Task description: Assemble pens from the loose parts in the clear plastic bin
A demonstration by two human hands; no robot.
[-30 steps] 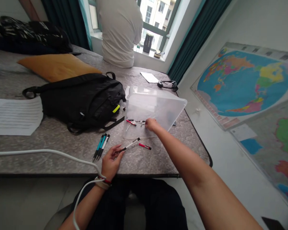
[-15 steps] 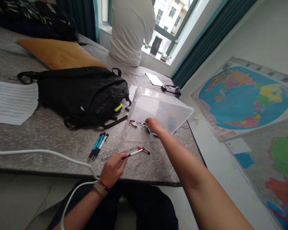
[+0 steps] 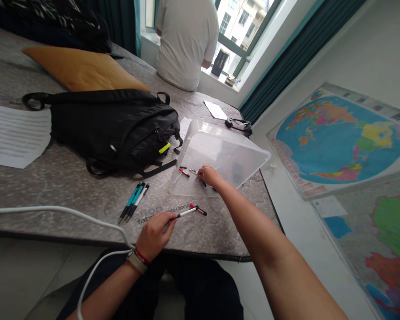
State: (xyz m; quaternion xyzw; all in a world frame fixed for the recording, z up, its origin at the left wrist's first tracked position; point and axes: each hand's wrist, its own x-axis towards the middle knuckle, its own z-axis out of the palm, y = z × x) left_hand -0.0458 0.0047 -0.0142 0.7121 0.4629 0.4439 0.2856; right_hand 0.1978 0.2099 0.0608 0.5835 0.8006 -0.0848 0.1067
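Near the table's front edge, my left hand (image 3: 156,232) is closed on a white pen (image 3: 186,212) with a dark grip. Its far end lies over a small red and black piece (image 3: 202,210) on the table. My right hand (image 3: 209,176) reaches into a clear plastic bin (image 3: 220,141) tipped on its side. Those fingers are closed among small pen parts (image 3: 194,171); what they pinch is hidden. A red and black pen part (image 3: 184,172) lies beside them in the bin. Left of my left hand, several teal, white and black pens (image 3: 135,201) lie side by side.
A black backpack (image 3: 116,129) lies left of the bin, with a brown envelope (image 3: 86,69) behind it. Printed paper (image 3: 13,135) is at far left. A white cable (image 3: 70,211) crosses the front. Black goggles (image 3: 239,126) lie behind the bin. A person (image 3: 186,44) sits at the far edge.
My right hand has shifted slightly left inside the bin. My left hand still holds the white pen in about the same place. The view has moved a little.
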